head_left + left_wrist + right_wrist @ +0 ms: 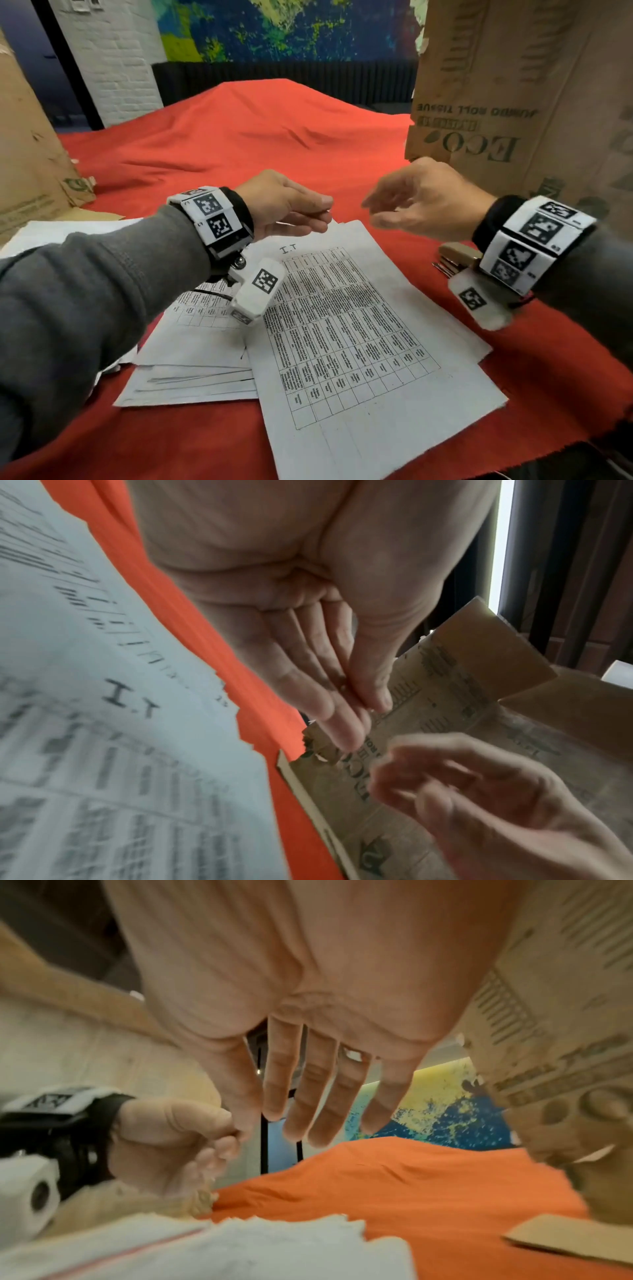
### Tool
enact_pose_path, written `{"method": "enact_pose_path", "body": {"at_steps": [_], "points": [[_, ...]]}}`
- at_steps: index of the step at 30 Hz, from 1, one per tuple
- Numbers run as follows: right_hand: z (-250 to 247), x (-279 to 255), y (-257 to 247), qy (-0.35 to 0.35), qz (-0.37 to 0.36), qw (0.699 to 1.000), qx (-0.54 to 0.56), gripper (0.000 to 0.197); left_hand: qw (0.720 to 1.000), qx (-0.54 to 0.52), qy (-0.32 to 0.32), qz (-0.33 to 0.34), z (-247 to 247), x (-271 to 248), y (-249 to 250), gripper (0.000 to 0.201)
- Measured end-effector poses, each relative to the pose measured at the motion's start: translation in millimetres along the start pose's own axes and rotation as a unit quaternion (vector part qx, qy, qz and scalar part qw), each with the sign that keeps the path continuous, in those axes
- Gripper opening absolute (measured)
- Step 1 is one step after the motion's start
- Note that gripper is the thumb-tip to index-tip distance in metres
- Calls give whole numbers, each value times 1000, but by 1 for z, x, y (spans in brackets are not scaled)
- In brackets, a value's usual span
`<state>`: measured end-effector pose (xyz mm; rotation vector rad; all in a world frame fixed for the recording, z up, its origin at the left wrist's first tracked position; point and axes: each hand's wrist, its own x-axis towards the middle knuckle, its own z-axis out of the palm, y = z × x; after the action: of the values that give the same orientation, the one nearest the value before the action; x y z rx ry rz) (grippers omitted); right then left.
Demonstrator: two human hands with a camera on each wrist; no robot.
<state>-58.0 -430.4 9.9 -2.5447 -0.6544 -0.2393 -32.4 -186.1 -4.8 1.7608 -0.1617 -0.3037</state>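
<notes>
From the head camera, a white printed sheet (359, 342) with a ruled table headed "I.T" lies slanted on top of a loose stack of white papers (191, 377), all spread on a rumpled red cloth (239, 137). Such a sheet is likely light, limp and easy to crease, and it would slide on the pages beneath. The far corner nearest the hands looks the best place to take it, thumb on top and fingers slipped under. The left hand (287, 205) hovers over that far edge, apart from the paper, and the right hand (421, 202) faces it, palm inward. A small tan stapler (457, 257) lies by the right wrist, before a tall brown cardboard box (513, 85).

The left wrist camera shows the left hand's fingers (318, 696) lying close together, with the thumb pressed along them. The blur may hide something tiny in that pinch; I cannot tell.

The right wrist camera shows the right hand's fingers (322, 1096) spread, nearly straight and holding nothing, their tips close to the left hand (171, 1137).
</notes>
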Motion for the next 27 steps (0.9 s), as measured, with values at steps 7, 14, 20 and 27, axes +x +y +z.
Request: {"method": "enact_pose_path", "body": {"at_steps": [7,14,20,27], "points": [[23,39,-25,132,-59,978,148,14,999,-39,-24,6,-8,-10,15,19],[35,43,-38,150,-73,982,92,5,999,-32,-21,-31,-22,-16,10,17],[31,39,-27,78,-35,995,44,8,998,49,13,-22,-39,-13,-3,31],[-6,-10,14,16,35,994,99,9,891,451,12,-59,-73,14,-28,32]]}}
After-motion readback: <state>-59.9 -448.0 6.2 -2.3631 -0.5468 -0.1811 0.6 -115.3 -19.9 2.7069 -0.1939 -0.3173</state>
